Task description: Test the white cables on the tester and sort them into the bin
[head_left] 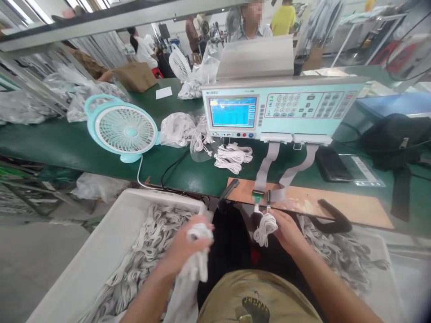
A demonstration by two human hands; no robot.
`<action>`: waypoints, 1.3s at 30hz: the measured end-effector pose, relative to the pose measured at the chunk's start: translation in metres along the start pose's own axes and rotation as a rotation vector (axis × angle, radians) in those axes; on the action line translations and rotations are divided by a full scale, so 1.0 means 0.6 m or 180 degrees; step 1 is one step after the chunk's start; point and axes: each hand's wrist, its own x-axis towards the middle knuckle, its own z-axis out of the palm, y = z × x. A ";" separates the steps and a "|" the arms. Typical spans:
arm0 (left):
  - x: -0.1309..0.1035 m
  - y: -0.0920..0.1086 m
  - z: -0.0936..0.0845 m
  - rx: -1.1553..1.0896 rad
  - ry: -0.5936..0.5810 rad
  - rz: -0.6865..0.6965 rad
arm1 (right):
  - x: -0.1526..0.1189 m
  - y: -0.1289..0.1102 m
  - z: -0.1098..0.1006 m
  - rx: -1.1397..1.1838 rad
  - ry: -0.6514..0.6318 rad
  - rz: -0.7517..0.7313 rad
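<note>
My left hand (186, 249) grips a bundle of coiled white cables (199, 251) above the white bin (111, 233), which holds several more white cable coils. My right hand (286, 231) holds a coiled white cable (265, 228) whose ends are plugged into the connectors (258, 196) on grey ribbon leads hanging from the pale green tester (276, 110). The tester's blue screen (232, 112) is lit.
A light blue desk fan (123, 128) stands on the green bench (50, 143) at the left. Bagged and loose white cables (232, 158) lie beside the tester. A brown board (353, 208) lies at the bench front, a black bag (393, 139) at right. Other people stand behind the bench.
</note>
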 end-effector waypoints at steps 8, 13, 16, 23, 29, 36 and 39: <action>0.070 -0.010 0.201 -0.0213 -0.1437 0.0199 | -0.006 0.001 0.016 0.0122 -0.0007 -0.0095; 0.059 -0.029 0.214 -0.0273 -0.1247 0.0109 | -0.006 0.008 0.023 0.0164 0.0179 -0.0333; 0.048 -0.036 0.219 -0.0614 -0.1227 -0.0280 | -0.013 0.012 0.030 0.0093 0.0158 -0.0316; 0.038 -0.059 0.235 -0.1292 -0.1415 -0.1299 | -0.080 0.007 -0.016 -0.0614 0.0114 -0.0120; 0.049 -0.077 0.250 -0.1609 -0.1215 -0.1604 | -0.134 -0.021 -0.235 -0.3268 0.0993 -0.0200; 0.031 -0.093 0.294 -0.1759 -0.1108 -0.1502 | -0.134 0.018 -0.125 -0.3403 0.0187 -0.1203; 0.020 -0.089 0.298 -0.1944 -0.1062 -0.1201 | -0.113 0.028 -0.057 -0.3013 0.0070 -0.1420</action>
